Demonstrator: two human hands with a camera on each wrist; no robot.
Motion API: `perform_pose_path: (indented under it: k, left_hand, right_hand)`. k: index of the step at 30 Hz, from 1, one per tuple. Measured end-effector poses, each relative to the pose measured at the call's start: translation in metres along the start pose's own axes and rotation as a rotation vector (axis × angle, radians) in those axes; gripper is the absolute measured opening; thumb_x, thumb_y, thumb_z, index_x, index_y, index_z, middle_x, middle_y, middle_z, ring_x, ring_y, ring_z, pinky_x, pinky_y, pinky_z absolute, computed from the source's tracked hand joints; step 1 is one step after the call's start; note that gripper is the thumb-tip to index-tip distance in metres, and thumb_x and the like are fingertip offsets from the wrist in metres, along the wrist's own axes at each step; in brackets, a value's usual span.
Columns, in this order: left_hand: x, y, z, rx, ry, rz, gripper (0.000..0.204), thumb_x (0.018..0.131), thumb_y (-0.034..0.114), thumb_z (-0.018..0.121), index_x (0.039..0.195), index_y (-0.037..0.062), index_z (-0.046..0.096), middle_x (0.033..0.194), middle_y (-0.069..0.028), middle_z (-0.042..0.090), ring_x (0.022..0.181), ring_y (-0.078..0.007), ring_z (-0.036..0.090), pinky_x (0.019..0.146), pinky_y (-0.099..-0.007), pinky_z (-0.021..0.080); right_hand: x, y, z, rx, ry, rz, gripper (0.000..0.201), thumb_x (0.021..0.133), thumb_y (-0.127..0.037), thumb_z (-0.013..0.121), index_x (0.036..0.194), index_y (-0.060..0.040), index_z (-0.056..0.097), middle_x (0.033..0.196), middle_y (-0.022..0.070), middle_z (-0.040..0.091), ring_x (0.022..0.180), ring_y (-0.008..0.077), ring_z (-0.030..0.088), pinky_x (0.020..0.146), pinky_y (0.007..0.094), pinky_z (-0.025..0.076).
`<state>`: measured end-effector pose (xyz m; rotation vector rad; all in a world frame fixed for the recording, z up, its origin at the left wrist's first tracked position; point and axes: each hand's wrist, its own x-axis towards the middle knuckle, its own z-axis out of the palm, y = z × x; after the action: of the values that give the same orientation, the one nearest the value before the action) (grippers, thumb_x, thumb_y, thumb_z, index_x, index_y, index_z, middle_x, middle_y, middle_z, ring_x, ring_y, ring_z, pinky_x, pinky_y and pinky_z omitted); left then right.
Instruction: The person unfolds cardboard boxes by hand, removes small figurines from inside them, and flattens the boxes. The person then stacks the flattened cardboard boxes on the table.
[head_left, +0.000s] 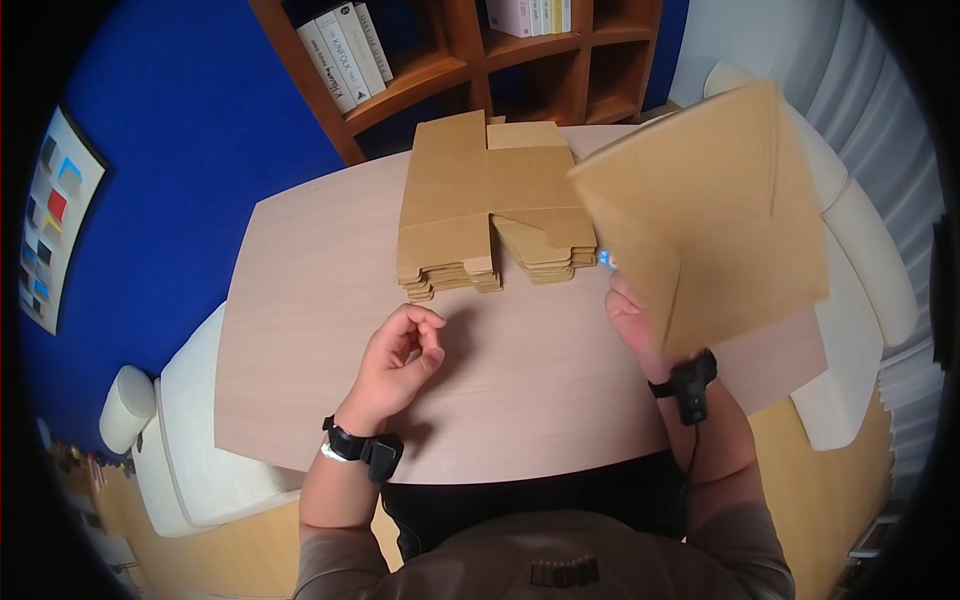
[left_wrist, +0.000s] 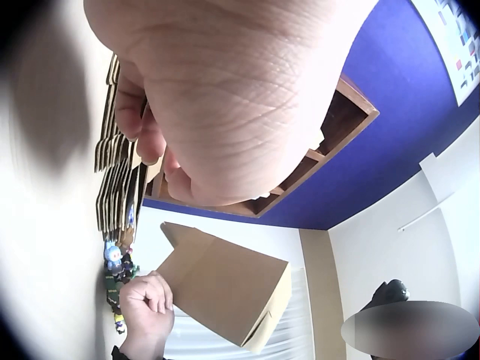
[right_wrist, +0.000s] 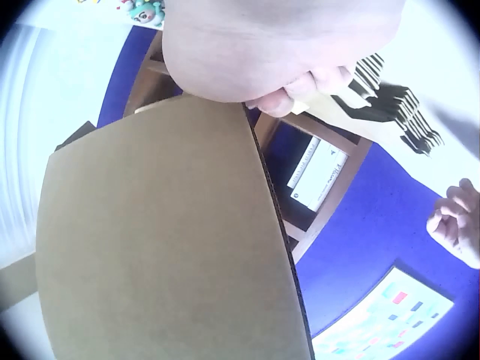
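My right hand grips a brown cardboard box along one edge, raised over the right side of the table. In the left wrist view the same box appears opened out into its boxy shape, with the right hand at its corner. My left hand, fingers loosely curled, holds nothing over the middle of the table. Just beyond it lies a stack of flattened cardboard boxes, their flap ends towards me. The right hand's fingertips are partly hidden in the right wrist view.
Small toy figures stand on the table beyond the right hand, mostly hidden behind the raised box in the head view. A wooden bookshelf with books rises behind the table. White seats flank both sides.
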<state>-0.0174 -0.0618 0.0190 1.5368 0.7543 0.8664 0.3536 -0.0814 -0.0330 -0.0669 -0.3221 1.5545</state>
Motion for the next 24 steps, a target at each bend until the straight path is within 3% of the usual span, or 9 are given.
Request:
perform_pose_path:
  k: [5,7,8,11,13,16,19,23,24]
  left_hand:
    - [-0.001,-0.011,-0.001,-0.129,0.010,0.080,0.048,0.096,0.002,0.070,0.140,0.0069,0.053,0.115,0.0004,0.057,0.098,-0.0089,0.055,0.091,-0.0274,0.045]
    - [-0.001,-0.007,0.007,-0.291,0.080,0.316,0.070,0.097,0.013,0.077,0.157,0.0058,0.041,0.141,-0.0051,0.056,0.122,-0.0163,0.058,0.105,-0.0327,0.045]
    - [-0.009,-0.020,-0.001,-0.252,0.149,0.225,0.079,0.096,0.020,0.080,0.161,0.0034,0.037,0.151,-0.0092,0.055,0.138,-0.0225,0.054,0.114,-0.0388,0.044]
    - [-0.009,-0.015,-0.011,-0.119,0.123,0.041,0.070,0.096,0.021,0.079,0.155,0.0013,0.046,0.145,-0.0103,0.061,0.137,-0.0226,0.055,0.115,-0.0416,0.045]
    - [-0.010,-0.031,-0.012,-0.141,0.242,0.049,0.060,0.098,0.020,0.077,0.149,0.0007,0.053,0.137,-0.0099,0.066,0.130,-0.0217,0.060,0.110,-0.0406,0.049]
    - [-0.011,-0.034,-0.020,-0.040,0.297,0.023,0.056,0.100,0.020,0.074,0.148,0.0003,0.053,0.138,-0.0098,0.066,0.129,-0.0214,0.061,0.111,-0.0400,0.048]
    - [-0.007,-0.017,-0.017,-0.254,0.297,-0.234,0.052,0.101,0.020,0.072,0.147,0.0019,0.054,0.146,-0.0132,0.060,0.130,-0.0228,0.060,0.109,-0.0391,0.050]
    - [-0.006,-0.013,-0.004,-0.242,0.210,-0.168,0.052,0.101,0.020,0.072,0.147,0.0022,0.055,0.146,-0.0135,0.059,0.130,-0.0231,0.060,0.109,-0.0392,0.050]
    - [-0.005,-0.014,0.000,-0.212,0.178,-0.127,0.052,0.101,0.020,0.072,0.147,0.0023,0.055,0.147,-0.0135,0.059,0.131,-0.0232,0.060,0.109,-0.0392,0.050]
  right_hand:
    - [-0.014,0.016,0.021,-0.546,0.135,-0.242,0.027,0.112,-0.024,0.050,0.096,-0.0067,0.065,0.075,-0.0017,0.061,0.064,0.0095,0.059,0.055,0.0242,0.047]
    - [-0.014,0.025,0.023,-0.766,0.221,-0.317,0.028,0.112,-0.025,0.051,0.098,-0.0061,0.066,0.077,-0.0012,0.063,0.066,0.0094,0.061,0.056,0.0249,0.049]
    - [-0.012,0.031,0.023,-0.831,0.259,-0.320,0.028,0.112,-0.025,0.051,0.099,-0.0059,0.066,0.079,-0.0010,0.064,0.066,0.0094,0.062,0.057,0.0253,0.050]
    - [-0.006,0.043,0.021,-1.012,0.297,-0.211,0.030,0.112,-0.024,0.050,0.098,-0.0044,0.067,0.074,-0.0005,0.064,0.062,0.0087,0.061,0.055,0.0252,0.049]
    - [-0.010,0.046,0.032,-1.079,0.280,-0.126,0.031,0.113,-0.022,0.048,0.096,-0.0036,0.066,0.067,-0.0004,0.060,0.056,0.0080,0.058,0.052,0.0243,0.047]
    - [-0.015,0.043,0.043,-1.333,0.083,-0.077,0.027,0.112,-0.014,0.049,0.094,-0.0023,0.066,0.070,-0.0006,0.062,0.059,0.0069,0.059,0.053,0.0245,0.047]
    - [-0.022,0.044,0.051,-1.367,-0.008,-0.021,0.027,0.112,-0.013,0.049,0.094,-0.0011,0.066,0.072,-0.0009,0.063,0.060,0.0064,0.058,0.054,0.0246,0.046]
    - [-0.028,0.053,0.055,-1.279,-0.036,-0.040,0.027,0.113,-0.015,0.048,0.098,-0.0009,0.066,0.072,-0.0014,0.062,0.058,0.0048,0.056,0.052,0.0242,0.045]
    - [-0.030,0.055,0.057,-1.213,0.117,-0.054,0.028,0.113,-0.017,0.047,0.100,-0.0007,0.065,0.075,-0.0007,0.063,0.062,0.0058,0.056,0.056,0.0251,0.046]
